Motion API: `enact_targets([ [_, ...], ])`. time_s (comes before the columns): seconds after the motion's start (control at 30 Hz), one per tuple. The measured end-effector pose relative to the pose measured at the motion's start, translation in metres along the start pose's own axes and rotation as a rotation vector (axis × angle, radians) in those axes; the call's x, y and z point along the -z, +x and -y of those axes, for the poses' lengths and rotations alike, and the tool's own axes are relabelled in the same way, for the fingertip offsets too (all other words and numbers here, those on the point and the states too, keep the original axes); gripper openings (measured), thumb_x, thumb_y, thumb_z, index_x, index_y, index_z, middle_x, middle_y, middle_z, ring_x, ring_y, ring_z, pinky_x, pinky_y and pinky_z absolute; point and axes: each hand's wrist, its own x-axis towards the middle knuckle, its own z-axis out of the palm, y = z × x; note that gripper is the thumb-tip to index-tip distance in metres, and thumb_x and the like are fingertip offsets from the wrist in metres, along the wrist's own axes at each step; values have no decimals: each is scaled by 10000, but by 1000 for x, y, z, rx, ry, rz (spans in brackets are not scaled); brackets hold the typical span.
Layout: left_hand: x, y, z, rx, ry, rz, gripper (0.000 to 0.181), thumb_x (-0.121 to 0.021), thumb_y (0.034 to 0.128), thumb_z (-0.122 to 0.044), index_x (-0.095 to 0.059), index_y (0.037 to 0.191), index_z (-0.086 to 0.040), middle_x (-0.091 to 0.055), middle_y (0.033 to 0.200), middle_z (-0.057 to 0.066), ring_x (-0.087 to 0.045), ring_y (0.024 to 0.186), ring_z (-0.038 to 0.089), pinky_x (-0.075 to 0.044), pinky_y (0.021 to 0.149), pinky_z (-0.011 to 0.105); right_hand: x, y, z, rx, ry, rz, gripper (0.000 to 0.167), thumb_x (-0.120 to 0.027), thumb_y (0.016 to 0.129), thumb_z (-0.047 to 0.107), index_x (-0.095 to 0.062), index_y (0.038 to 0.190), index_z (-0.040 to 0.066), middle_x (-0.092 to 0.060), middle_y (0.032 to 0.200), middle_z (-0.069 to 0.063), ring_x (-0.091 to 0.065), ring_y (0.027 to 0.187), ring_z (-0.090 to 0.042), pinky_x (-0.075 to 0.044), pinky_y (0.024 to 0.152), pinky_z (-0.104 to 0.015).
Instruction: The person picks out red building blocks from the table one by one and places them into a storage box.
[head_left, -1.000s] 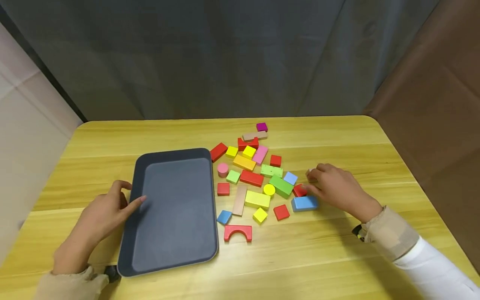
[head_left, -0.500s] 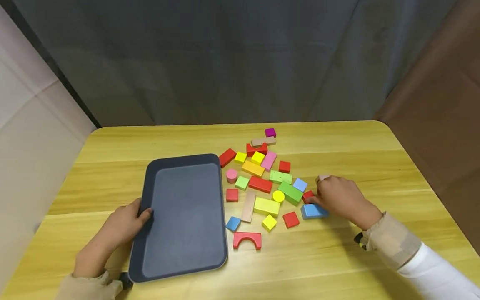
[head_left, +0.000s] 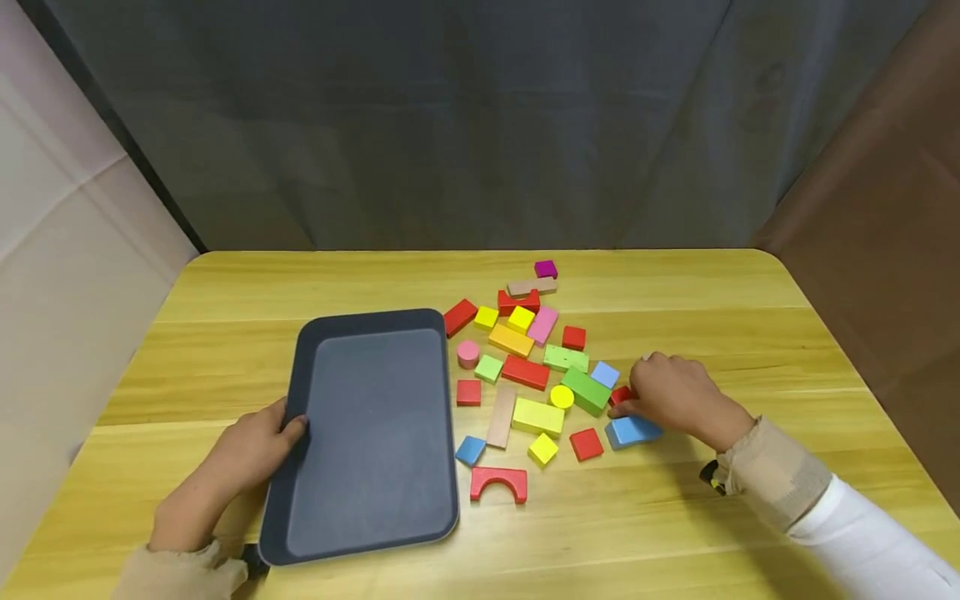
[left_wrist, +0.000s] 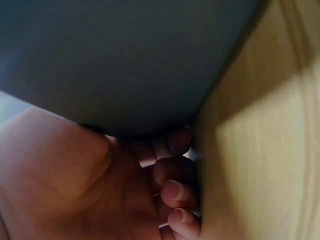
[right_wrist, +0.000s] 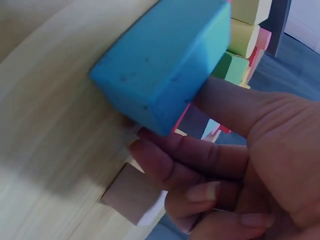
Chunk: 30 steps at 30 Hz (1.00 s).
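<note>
Held the dark grey, shallow rectangular tray (head_left: 375, 442) flat on the yellow wood-grain desk (head_left: 600, 542), toward its left edge, with the left grip (head_left: 251, 442) clamped on the left rim: thumb over the top, fingers (left_wrist: 177, 192) curled below, presumably to steady it. Held the right grip (head_left: 678, 396) low, toward the desk's right edge, with the thumb against the small red painted block (head_left: 620, 397); could not tell if pinched or only touched. Curled those fingers, perhaps, for want of room between the long blue painted block (head_left: 633, 432) and the small unpainted wooden block (right_wrist: 132, 192). Had the other multicoloured blocks (head_left: 525, 372) scattered between tray and right grip, from the magenta cube (head_left: 546, 269) near the desk's far edge to the red arch (head_left: 498, 483) by the tray's near right corner, probably loosely enough for picking singly.
</note>
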Motion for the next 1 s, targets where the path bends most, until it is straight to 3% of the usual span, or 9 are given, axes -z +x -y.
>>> enact_targets([
  [0.2,1,-2,0,2,-2,-13,462,-409,1002,-196,-417,1312,148,-591,1089,341,-573,978,506,-437,779,573,6,3,4,-4,-9,52,506,-745,793,432,-408,514,178,-322,563,27,-303,488,-114,-229,431,-265],
  [0.37,3,-2,-4,-3,-13,-14,480,-395,1007,-204,-397,1338,143,-574,1124,354,-554,1014,521,-428,802,586,23,3,2,0,-13,56,453,-722,814,393,-454,521,173,-352,548,27,-337,499,-128,-246,434,-275],
  [0.63,6,-4,-6,9,-18,0,514,-389,1007,-201,-346,1382,148,-567,1140,359,-551,1023,522,-428,812,586,51,6,1,62,-14,1,415,-764,787,365,-505,536,161,-361,524,44,-355,500,-132,-270,440,-283],
  [0.83,5,-5,-6,24,-38,7,510,-394,1005,-208,-359,1377,140,-566,1152,351,-558,1026,506,-431,815,580,67,17,17,130,-8,-31,249,-753,799,266,-612,696,89,-474,548,18,-432,476,-137,-364,447,-292],
  [1.0,3,-7,-5,18,-48,-7,485,-397,1004,-209,-397,1357,123,-581,1135,334,-569,1013,489,-432,811,575,80,31,38,199,12,-28,253,-735,820,257,-648,840,21,-548,611,6,-494,492,-131,-465,514,-286],
])
